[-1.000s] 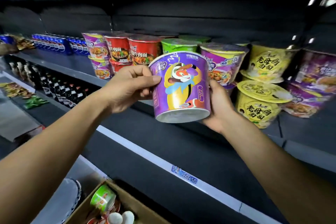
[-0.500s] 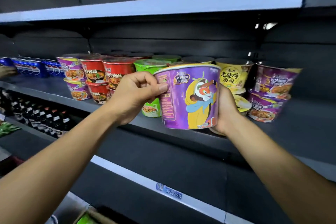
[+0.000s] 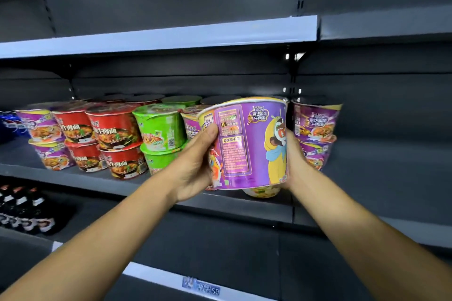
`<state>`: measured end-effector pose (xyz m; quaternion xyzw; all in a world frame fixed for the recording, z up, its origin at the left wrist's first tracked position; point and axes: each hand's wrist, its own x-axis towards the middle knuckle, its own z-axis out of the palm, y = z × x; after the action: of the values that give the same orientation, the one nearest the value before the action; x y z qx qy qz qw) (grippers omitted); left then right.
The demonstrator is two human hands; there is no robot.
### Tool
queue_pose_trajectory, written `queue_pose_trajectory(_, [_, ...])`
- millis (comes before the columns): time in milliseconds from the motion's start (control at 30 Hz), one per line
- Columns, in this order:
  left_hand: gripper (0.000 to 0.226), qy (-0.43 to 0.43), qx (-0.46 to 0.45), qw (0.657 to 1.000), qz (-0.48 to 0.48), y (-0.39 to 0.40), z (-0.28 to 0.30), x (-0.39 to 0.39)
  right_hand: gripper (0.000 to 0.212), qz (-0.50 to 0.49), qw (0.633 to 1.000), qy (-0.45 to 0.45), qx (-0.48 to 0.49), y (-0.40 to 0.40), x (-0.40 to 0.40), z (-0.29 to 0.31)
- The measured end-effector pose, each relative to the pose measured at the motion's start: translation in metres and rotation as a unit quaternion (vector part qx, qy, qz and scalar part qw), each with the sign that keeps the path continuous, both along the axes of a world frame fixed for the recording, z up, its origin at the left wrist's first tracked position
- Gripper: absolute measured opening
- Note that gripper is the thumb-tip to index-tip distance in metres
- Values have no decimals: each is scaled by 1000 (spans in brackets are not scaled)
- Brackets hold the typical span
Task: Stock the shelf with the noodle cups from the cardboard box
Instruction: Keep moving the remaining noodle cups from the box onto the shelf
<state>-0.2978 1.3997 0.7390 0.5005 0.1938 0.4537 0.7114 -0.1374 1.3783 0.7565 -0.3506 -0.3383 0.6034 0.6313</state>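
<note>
Purple noodle cup (image 3: pixel 247 144) clasped between left hand (image 3: pixel 195 164) and right hand (image 3: pixel 293 154), fingers curled round sidewalls. Judged light, thin-walled, crushable; film-wrapped, likely slick.

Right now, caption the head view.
Both hands, left hand and right hand, hold a purple cup before the stocked shelf.

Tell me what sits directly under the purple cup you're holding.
Under the purple cup, a yellowish cup peeks out on the shelf. Most of it is covered.

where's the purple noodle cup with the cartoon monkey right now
In the head view, centre-right: the purple paper noodle cup is held between left hand and right hand, before the stacked purple cups.
</note>
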Motion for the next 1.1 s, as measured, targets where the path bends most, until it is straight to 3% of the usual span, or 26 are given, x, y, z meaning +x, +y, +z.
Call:
queue_pose_trajectory(67, [123, -13, -11, 1000, -3, 0, 2, 15, 44, -44, 999, 0, -12, 4, 11, -2])
queue_pose_trajectory(133, [127, -16, -10, 1000, 2, 0, 6, 29, 36, -87, 996, -17, -20, 8, 26, -3])
queue_pose_trajectory(233, [122, -14, 18, 999, 22, 1, 9, 50, 36, -118, 992, -40, -28, 12, 49, -2])
queue_pose_trajectory(400, [82, 28, 46, 996, 78, 4, 12, 85, 30, -132, 984, -116, -28, 24, 84, 1])
queue_pose_trajectory(533, [85, 86, 101, 984, 122, 9, 17, 112, 63, -121, 985, -120, -39, 29, 112, 6])
queue_pose_trajectory(600, [74, 95, 115, 980, 131, 10, 18, 124, 70, -108, 987, -113, -44, 29, 128, 6])
queue_pose_trajectory(700, [42, 111, 120, 979, 124, 11, 18, 139, 59, -97, 990, -92, -50, 29, 148, 5])
queue_pose_trajectory(767, [32, 125, 125, 977, 117, 13, 16, 145, 46, -113, 989, -78, -57, 32, 160, 0])
queue_pose_trajectory(1100, [26, 254, 206, 939, 103, 38, -5, 154, 34, -118, 984, -65, -117, 65, 199, -44])
